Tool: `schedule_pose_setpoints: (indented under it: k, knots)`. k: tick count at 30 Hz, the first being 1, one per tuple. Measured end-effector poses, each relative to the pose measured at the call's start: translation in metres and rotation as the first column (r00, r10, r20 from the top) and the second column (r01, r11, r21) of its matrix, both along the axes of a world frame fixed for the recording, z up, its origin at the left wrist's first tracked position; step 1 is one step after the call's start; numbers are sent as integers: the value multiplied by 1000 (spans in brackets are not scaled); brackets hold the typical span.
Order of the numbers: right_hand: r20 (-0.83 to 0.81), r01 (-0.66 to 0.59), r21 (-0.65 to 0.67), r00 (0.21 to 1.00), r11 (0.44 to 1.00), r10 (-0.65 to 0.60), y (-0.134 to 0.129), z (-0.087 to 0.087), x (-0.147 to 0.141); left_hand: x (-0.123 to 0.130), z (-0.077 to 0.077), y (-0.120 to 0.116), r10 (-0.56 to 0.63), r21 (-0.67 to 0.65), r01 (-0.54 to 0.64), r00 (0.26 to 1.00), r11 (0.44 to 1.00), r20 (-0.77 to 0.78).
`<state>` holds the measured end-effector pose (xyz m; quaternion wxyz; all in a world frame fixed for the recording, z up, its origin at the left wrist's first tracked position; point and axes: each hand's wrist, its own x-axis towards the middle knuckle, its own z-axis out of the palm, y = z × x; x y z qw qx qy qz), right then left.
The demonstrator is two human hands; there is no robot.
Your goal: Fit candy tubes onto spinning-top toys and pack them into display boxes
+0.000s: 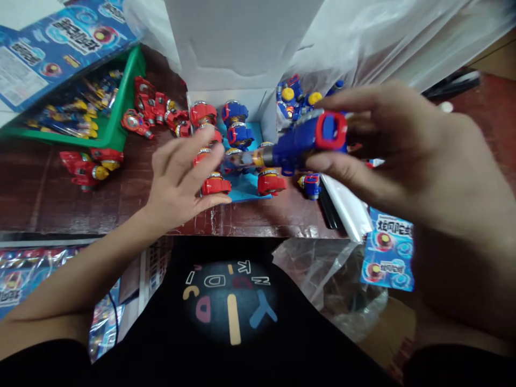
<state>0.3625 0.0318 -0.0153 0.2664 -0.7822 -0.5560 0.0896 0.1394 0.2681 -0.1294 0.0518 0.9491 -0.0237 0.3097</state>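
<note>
My right hand (411, 145) grips a blue toy launcher (300, 144) with a red frame at its end, held sideways above the open box. A clear tube with a yellow collar (244, 159) sticks out from it to the left. My left hand (177, 169) is spread at the box's left side, fingers apart over the red toys (215, 185); whether they touch is unclear. The white box (269, 115) has a light blue lining and holds red toys and blue toys (239, 135) in rows. Another red toy (271, 183) sits at its front right.
A green tray (115, 134) with small yellow-tipped parts stands at left, under a printed blue card sheet (72, 40). Loose red toys (151, 105) lie beside it. More blue toys (294, 97) are right of the box, near plastic film (350, 207) and a black bar (328, 209).
</note>
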Motion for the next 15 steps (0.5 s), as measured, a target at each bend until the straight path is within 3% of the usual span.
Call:
schedule_pose_setpoints:
  k: [2, 4, 8, 11, 15]
  knots:
    - [339, -106, -105, 931, 989, 136, -3, -9, -7, -4, -15, -4, -60, -56, 55, 994, 997, -92]
    - [490, -202, -234, 820, 951, 295, 2, -27, -20, -9, -26, -9, -71, -110, 57, 988, 992, -134]
    - [534, -306, -288, 735, 907, 418, 18, -55, -38, -17, -35, -19, -86, -134, 75, 993, 988, -78]
    - [562, -366, -315, 671, 876, 483, 23, -55, -36, -16, -33, -21, -84, -160, 76, 995, 984, -48]
    - [615, -411, -325, 593, 852, 520, 34, -48, -29, -8, -27, -14, 6, -252, -24, 997, 967, -73]
